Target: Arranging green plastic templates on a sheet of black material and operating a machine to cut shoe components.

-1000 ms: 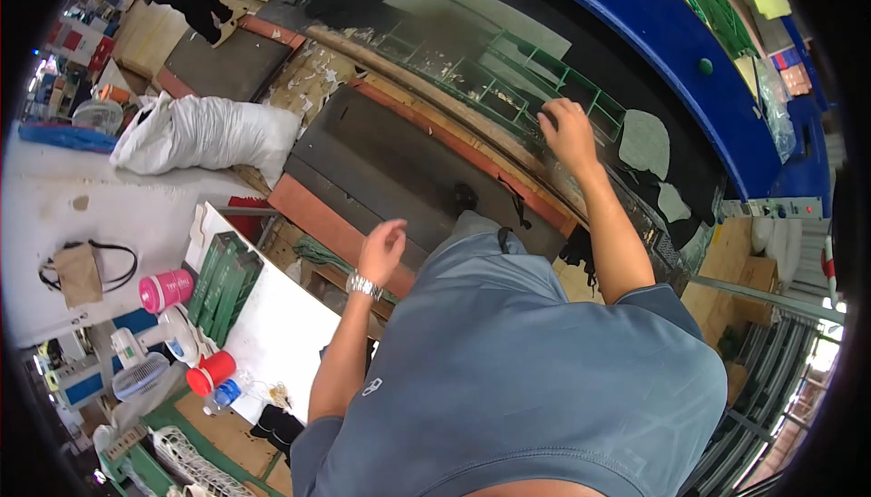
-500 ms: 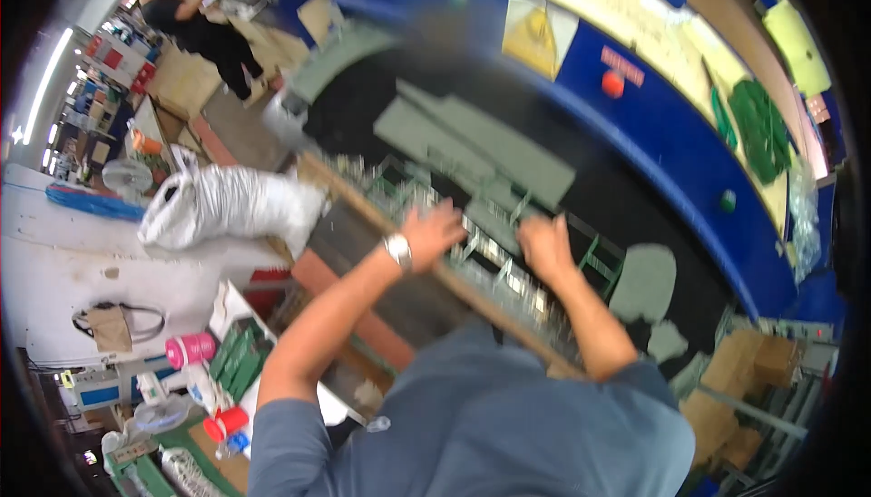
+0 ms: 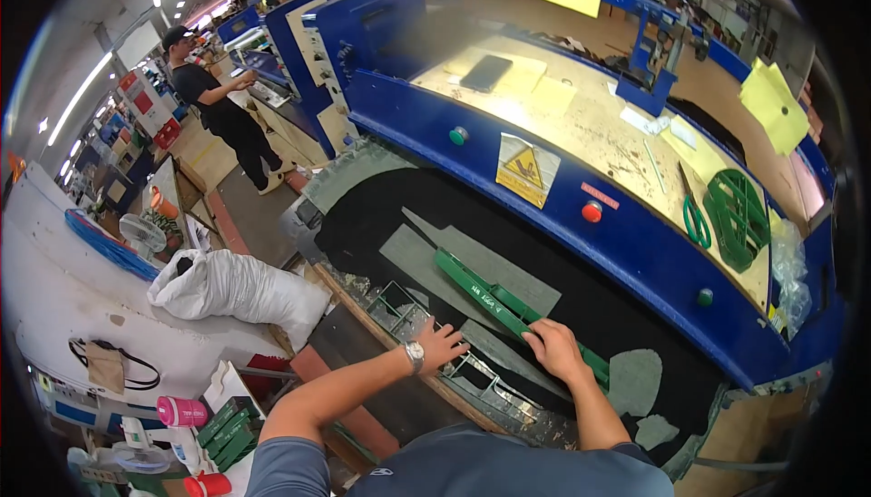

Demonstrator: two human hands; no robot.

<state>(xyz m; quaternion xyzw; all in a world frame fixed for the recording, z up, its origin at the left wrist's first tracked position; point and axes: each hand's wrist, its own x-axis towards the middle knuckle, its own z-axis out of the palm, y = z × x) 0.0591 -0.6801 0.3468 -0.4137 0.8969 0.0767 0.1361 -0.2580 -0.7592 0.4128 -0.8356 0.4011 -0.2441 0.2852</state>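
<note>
A long green metal cutting die (image 3: 485,296) stands on its side over grey-green sheet pieces (image 3: 413,261) on the black bed (image 3: 363,198). My right hand (image 3: 558,352) is closed on its near edge, thumb and fingers pinching the rim. Closer to me, an open-framed die (image 3: 481,377) with thin cross bars lies along the bed's front edge. On that frame rests my left hand (image 3: 438,347), its fingers spread, a watch on the wrist. How far its fingertips reach into the frame is hidden.
Beyond the bed rises a blue machine beam (image 3: 562,225) with a red button (image 3: 592,212). Scissors (image 3: 697,216) and another green die (image 3: 737,220) lie on the board behind it. A white sack (image 3: 245,293) is at left. Another person (image 3: 222,107) stands farther off.
The view has tilted up and steadied. The green die in my right hand has turned onto its side, its long wall now showing. My left hand stays by the front frame.
</note>
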